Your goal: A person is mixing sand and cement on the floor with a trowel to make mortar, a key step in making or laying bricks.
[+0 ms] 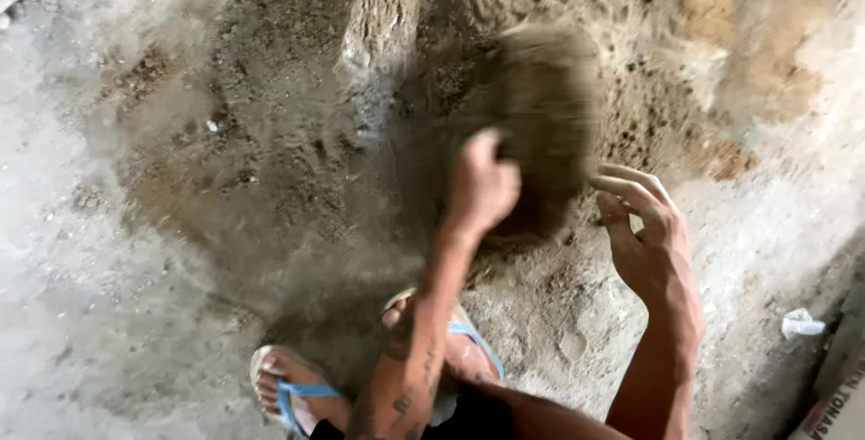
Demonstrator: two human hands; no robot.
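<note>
Head view, looking down at my hands over a concrete floor [81,251] strewn w/ sand. My left hand [482,183] is closed in a fist, grip clamped on the near edge of a blurred, brownish round thing [545,107], prob. a pan or sieve; motion blur is too heavy to tell which. That thing sits above the sand pile [297,134], just beyond both hands, centre-right of frame. My right hand [644,233] is beside its right rim, fingers spread apart, grip open; whether the fingertips touch the rim I cannot tell. Below the arms: my two feet in blue-strapped sandals [293,390], standing at the pile's near edge. Lower right, well apart from the hands: a crumpled white scrap [800,323] on the floor.
</note>
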